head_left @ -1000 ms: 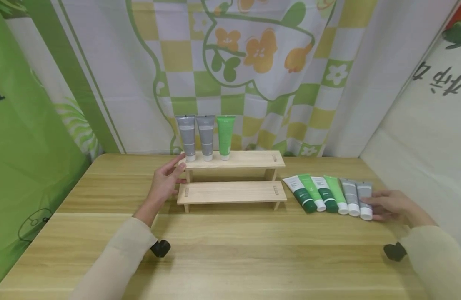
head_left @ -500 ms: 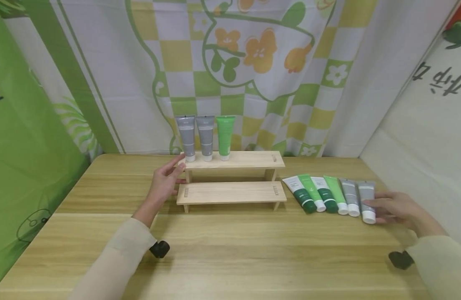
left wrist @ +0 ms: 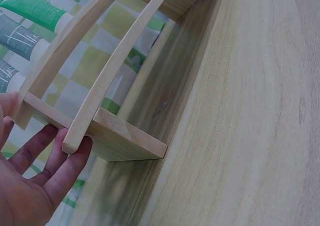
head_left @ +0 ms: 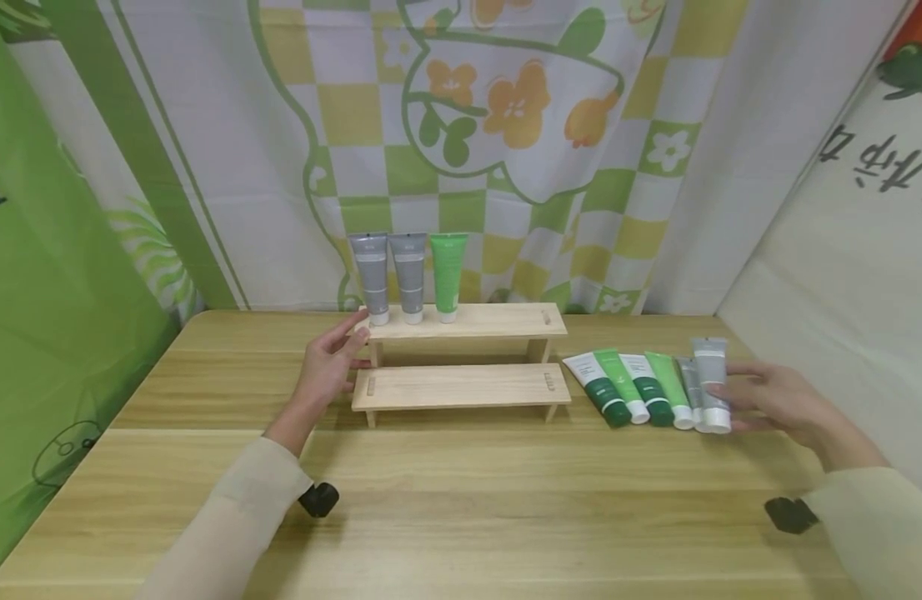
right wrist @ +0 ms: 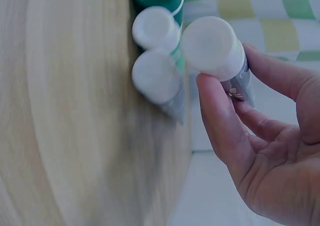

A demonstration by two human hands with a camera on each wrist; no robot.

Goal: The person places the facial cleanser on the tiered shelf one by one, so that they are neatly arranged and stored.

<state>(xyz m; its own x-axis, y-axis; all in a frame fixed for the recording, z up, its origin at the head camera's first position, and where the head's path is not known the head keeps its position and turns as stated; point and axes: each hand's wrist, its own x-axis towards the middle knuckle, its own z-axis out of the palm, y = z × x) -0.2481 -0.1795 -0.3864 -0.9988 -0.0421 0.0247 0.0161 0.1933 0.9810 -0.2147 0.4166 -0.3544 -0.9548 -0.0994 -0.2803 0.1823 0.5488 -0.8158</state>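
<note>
A two-step wooden display rack [head_left: 461,386] stands on the table. At its left end, my left hand [head_left: 326,368] grips the upper step; in the left wrist view, fingertips [left wrist: 75,158] touch the lower plank. Two grey squeeze tubes [head_left: 408,279] and a green tube [head_left: 448,279] stand caps down on the top step. At the right, my right hand [head_left: 779,404] pinches a grey squeeze tube [head_left: 710,367], raised off the table with its white cap [right wrist: 212,48] down. It partly hides another grey tube [head_left: 689,383] lying below.
Left of the held tube, a row of lying tubes fans out: white-and-dark-green tubes [head_left: 648,392] alternate with light green tubes [head_left: 669,383]. The row begins just beside the rack's right end. A patterned curtain [head_left: 506,192] hangs behind the table [head_left: 461,508].
My right hand has lifted the rightmost grey tube off the table, after sliding it slightly right, and brought it up and left over its neighbour. The left hand stays at the rack.
</note>
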